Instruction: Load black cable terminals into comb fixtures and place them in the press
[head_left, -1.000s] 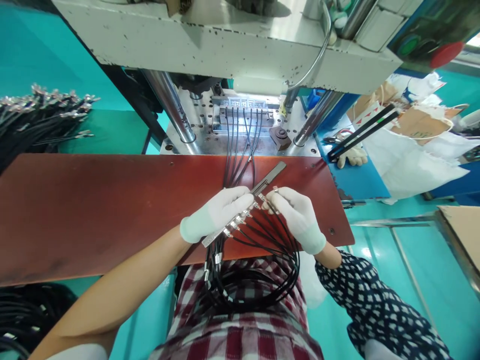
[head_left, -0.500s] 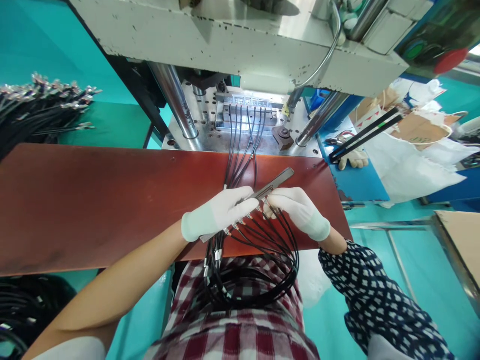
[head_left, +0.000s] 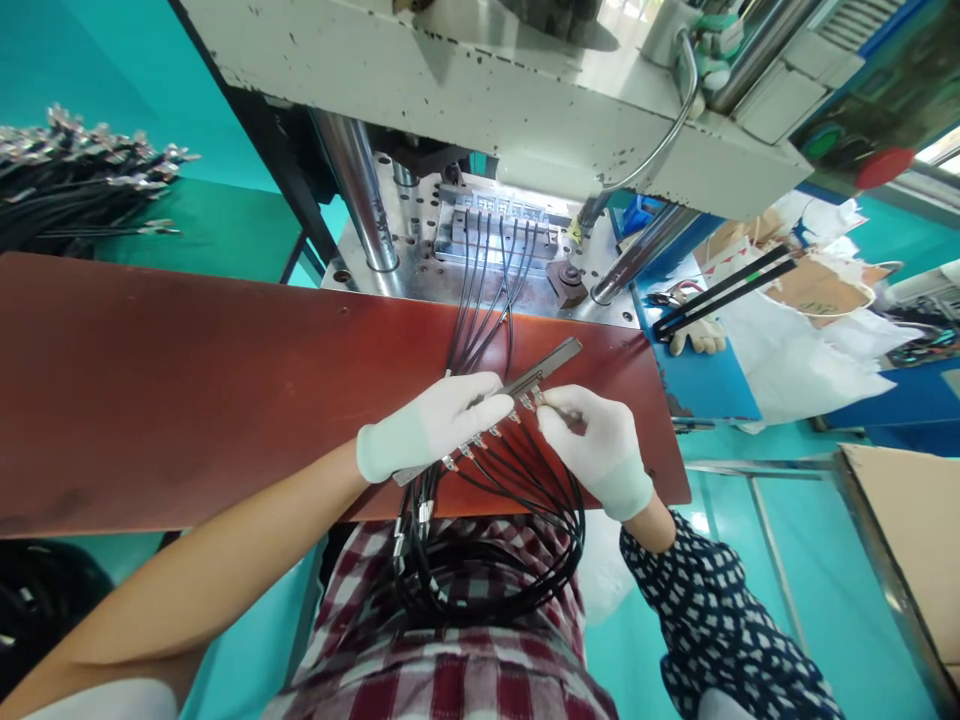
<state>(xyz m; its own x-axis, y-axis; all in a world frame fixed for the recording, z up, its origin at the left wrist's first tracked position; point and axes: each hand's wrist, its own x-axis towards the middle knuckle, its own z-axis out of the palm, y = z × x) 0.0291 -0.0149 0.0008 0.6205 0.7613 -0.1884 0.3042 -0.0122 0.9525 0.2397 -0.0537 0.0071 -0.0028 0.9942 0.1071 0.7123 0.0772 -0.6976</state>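
Observation:
My left hand [head_left: 450, 415], in a white glove, is wrapped round a flat grey metal bar [head_left: 551, 362] that slants up to the right. Along the bar's lower edge sits a row of small metal cable connectors [head_left: 470, 450]. Black cables [head_left: 517, 470] run from them down into a coil on the lap. At the bar's right part, my gloved right hand [head_left: 592, 435] pinches an end connector [head_left: 537, 397] between thumb and fingertips. Beyond the hands, several more black cables [head_left: 480, 300] lead into a metal fixture [head_left: 491, 232] in the press.
The press's pale beam [head_left: 487, 100] hangs over its steel guide posts [head_left: 360, 200]. A reddish-brown board [head_left: 187, 400] spans the front. Bundled cables [head_left: 82, 180] lie at far left. On the right are a blue table [head_left: 712, 385], a spare glove [head_left: 697, 335] and black bars [head_left: 724, 290].
My right hand has turned and shifted slightly lower, its fingertips now showing at the end connector. My left hand keeps hold of the bar. The whole view has shifted a little.

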